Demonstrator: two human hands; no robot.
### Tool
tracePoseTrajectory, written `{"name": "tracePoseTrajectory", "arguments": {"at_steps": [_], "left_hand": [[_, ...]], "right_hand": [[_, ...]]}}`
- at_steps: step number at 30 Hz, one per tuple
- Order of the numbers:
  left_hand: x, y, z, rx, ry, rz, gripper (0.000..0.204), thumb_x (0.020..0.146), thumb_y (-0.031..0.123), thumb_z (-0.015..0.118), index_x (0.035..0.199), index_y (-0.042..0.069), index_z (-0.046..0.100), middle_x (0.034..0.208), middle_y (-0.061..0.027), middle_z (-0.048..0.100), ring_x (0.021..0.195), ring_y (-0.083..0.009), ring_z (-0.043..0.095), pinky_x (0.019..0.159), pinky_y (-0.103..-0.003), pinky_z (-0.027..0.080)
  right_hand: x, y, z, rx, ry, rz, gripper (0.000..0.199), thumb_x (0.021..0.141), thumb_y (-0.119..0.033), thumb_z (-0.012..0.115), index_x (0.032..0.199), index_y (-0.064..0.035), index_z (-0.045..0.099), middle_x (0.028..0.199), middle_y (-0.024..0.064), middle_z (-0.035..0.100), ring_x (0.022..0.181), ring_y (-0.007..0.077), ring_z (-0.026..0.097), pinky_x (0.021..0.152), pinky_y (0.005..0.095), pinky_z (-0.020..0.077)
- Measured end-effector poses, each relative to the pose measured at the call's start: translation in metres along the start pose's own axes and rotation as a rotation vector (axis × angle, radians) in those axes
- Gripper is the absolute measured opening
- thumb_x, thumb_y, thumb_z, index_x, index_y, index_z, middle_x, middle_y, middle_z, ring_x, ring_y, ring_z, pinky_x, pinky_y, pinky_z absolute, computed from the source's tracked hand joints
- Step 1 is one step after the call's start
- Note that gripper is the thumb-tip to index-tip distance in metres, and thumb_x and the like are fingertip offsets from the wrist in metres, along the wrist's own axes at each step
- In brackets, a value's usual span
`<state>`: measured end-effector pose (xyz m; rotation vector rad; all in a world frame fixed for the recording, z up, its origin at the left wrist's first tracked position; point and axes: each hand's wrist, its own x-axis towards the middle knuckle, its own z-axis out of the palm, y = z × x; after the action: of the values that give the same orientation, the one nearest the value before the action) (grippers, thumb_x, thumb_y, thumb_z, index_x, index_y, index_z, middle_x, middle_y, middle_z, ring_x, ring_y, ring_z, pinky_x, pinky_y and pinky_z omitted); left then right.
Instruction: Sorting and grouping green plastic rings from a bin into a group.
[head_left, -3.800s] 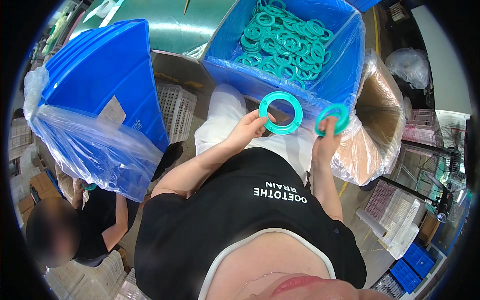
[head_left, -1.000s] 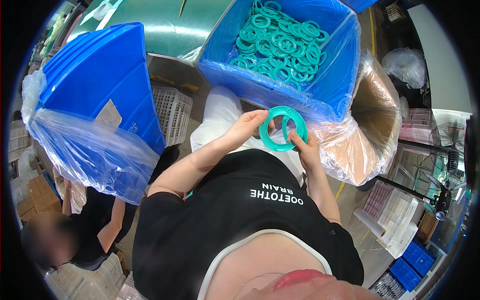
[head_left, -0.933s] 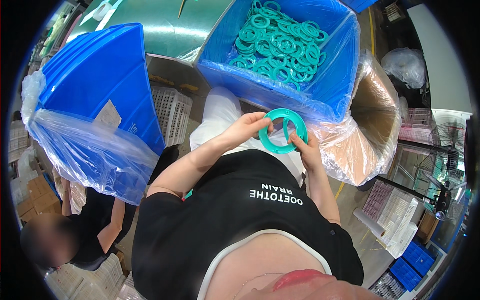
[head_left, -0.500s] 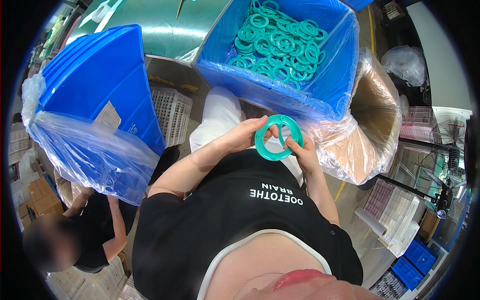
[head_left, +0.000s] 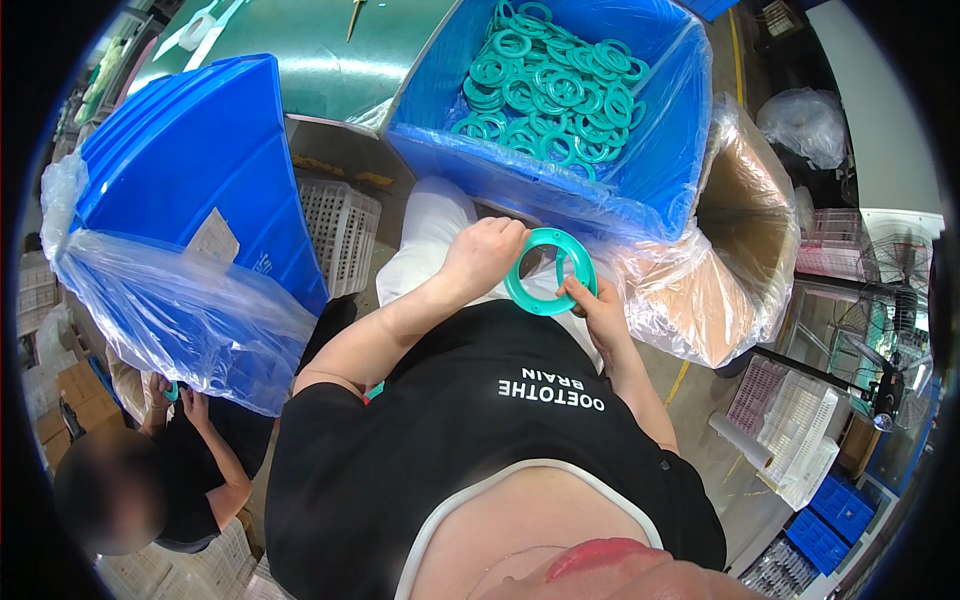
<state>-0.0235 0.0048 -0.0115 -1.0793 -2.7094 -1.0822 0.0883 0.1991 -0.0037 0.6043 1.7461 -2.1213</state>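
A flat teal plastic ring (head_left: 516, 288) is held in front of my black shirt, just below the blue bin. My left hand (head_left: 482, 258) is closed at its upper left rim, back of the hand up, fingertips mostly hidden. On the lower right rim, the thumb and fingers of my right hand (head_left: 603, 312) pinch the ring. A narrow teal strip (head_left: 561, 267) shows across the ring's opening beside my right thumb; I cannot tell whether it is part of the ring or a separate piece.
Many similar rings lie in a plastic-lined blue bin (head_left: 450, 160) ahead. At left stands another blue bin (head_left: 190, 150) draped in plastic film. A film-lined carton (head_left: 690, 290) is at right. A co-worker (head_left: 190, 500) sits lower left, hands at a small teal thing.
My left hand has rolled over, its fingers drawn from the ring's opening to the upper left rim. The ring has shifted slightly left. The co-worker's hands have come together.
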Motion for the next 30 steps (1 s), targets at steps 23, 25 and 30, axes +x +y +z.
{"name": "tracePoseTrajectory", "arguments": {"at_steps": [23, 25, 30], "left_hand": [[0.030, 0.027, 0.003, -1.217, -0.649, -0.490, 0.036, 0.099, 0.034, 0.038, 0.104, 0.005, 0.059, 0.078, 0.0054, 0.052, 0.062, -0.0031, 0.037, 0.056, -0.019, 0.032], [0.024, 0.027, 0.003, -1.331, -0.638, -0.571, 0.034, 0.098, 0.036, 0.041, 0.098, 0.006, 0.059, 0.081, 0.0038, 0.056, 0.063, -0.0015, 0.042, 0.053, -0.018, 0.029], [0.011, 0.015, 0.004, -1.136, -0.677, -0.432, 0.022, 0.096, 0.027, 0.048, 0.094, 0.007, 0.057, 0.078, 0.0041, 0.053, 0.065, -0.0028, 0.042, 0.054, -0.020, 0.031]], "right_hand": [[-0.007, -0.020, -0.019, 0.676, -0.259, -0.035, 0.052, 0.096, -0.052, 0.031, 0.066, -0.0124, 0.047, 0.044, -0.0069, 0.021, 0.044, 0.0093, 0.024, 0.069, 0.0289, 0.0375], [-0.002, -0.010, -0.017, 0.701, -0.344, 0.000, 0.052, 0.097, -0.050, 0.031, 0.066, -0.0120, 0.048, 0.044, -0.0064, 0.022, 0.043, 0.0093, 0.024, 0.067, 0.0286, 0.0374], [-0.006, -0.007, -0.012, 0.708, -0.437, 0.003, 0.053, 0.098, -0.048, 0.032, 0.071, -0.0074, 0.054, 0.044, -0.0072, 0.022, 0.042, 0.0085, 0.023, 0.062, 0.0260, 0.0352]]}}
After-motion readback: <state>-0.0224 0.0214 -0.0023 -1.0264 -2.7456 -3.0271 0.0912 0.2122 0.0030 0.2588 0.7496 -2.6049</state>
